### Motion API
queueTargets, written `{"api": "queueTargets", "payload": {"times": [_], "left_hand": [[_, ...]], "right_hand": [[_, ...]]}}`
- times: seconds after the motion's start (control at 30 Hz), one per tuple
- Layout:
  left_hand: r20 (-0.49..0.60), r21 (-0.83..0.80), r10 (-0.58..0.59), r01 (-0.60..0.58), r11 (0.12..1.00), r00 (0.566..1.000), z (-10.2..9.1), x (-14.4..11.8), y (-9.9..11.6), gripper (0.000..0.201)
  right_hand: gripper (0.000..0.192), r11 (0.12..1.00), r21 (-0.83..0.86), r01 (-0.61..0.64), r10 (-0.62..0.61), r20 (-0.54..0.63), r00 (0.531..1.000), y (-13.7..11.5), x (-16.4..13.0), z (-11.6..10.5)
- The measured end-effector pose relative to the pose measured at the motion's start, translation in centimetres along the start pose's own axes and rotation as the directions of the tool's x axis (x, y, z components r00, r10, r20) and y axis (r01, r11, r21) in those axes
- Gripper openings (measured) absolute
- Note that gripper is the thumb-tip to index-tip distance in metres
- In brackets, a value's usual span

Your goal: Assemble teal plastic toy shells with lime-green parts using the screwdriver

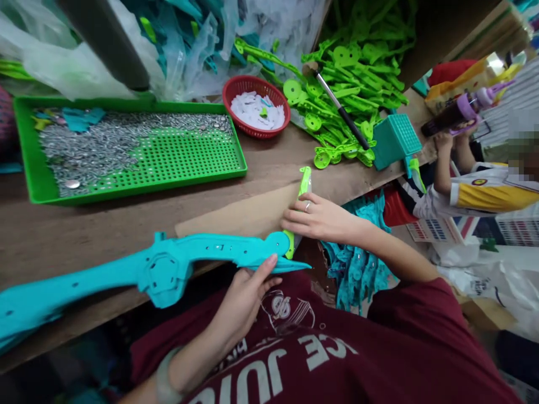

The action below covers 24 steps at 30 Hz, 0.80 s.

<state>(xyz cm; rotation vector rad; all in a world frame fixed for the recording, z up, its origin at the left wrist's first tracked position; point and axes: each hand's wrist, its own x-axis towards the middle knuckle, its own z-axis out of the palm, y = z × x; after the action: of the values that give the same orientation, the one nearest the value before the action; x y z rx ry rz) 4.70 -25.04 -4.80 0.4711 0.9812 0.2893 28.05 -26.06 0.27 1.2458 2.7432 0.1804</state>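
A long turquoise plastic piece [210, 247], shaped like a toy weapon with a hexagonal hub, lies along the front edge of the bench. My left hand [246, 300] is closed on its pointed right end, thumb on top and fingers underneath. My right hand [322, 217] grips a narrow bright green plastic strip [304, 182] with a clear part along its side. The strip's lower end meets the rounded end of the turquoise piece; whether they are joined I cannot tell. Under both lies a flat piece of brown cardboard [244, 213].
A green tray [189, 160] of small metal pins and a red basket [256, 129] of white pieces stand behind. A hammer [341, 109] rests on piled green parts [357, 73], near a teal basket [393, 140]. At right, a child [475, 185] holds a purple-lidded bottle [457, 115].
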Motion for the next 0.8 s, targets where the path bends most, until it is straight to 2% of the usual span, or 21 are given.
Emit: {"api": "queueTargets", "payload": {"times": [0.17,0.33,0.4,0.5,0.57,0.67,0.73,0.8], "left_hand": [[-0.009,0.074,-0.059,0.059,0.996,0.998,-0.4,-1.3,0.2,0.052],[-0.006,-0.019,-0.191,0.19,0.982,0.982,-0.1,-1.5,-0.3,0.053],[-0.001,-0.016,-0.155,0.155,0.988,0.988,0.2,-1.5,-0.4,0.051],[-0.012,0.009,0.012,-0.012,1.0,1.0,0.6,-1.4,-0.5,0.046],[-0.023,-0.006,0.079,-0.079,0.997,0.997,0.8,-1.3,-0.5,0.047],[-0.034,-0.042,0.105,-0.106,0.993,0.994,1.0,-1.2,-0.3,0.046],[-0.016,-0.078,0.089,-0.09,0.993,0.996,1.2,-1.1,-0.2,0.046],[0.048,-0.116,0.014,-0.008,0.993,0.999,1.4,-0.8,-0.4,0.048]], "right_hand": [[0.025,0.991,-0.007,0.13,-0.13,-0.082,0.988,0.5,0.4,0.2],[0.024,0.986,0.029,0.163,-0.16,-0.083,0.984,0.7,0.8,0.6],[0.025,0.988,0.033,0.149,-0.146,-0.08,0.986,0.7,0.7,0.4],[0.026,0.99,0.068,0.125,-0.121,-0.056,0.991,0.8,0.2,0.2],[0.031,0.986,0.13,0.106,-0.102,-0.036,0.994,0.7,-0.1,0.1],[0.048,0.976,0.209,0.062,-0.058,-0.021,0.998,0.4,-0.3,0.1],[0.046,0.976,0.217,0.028,-0.026,-0.01,1.0,0.1,-0.2,0.0],[0.041,0.977,0.213,-0.008,0.004,0.019,1.0,-0.2,0.1,-0.1]]}}
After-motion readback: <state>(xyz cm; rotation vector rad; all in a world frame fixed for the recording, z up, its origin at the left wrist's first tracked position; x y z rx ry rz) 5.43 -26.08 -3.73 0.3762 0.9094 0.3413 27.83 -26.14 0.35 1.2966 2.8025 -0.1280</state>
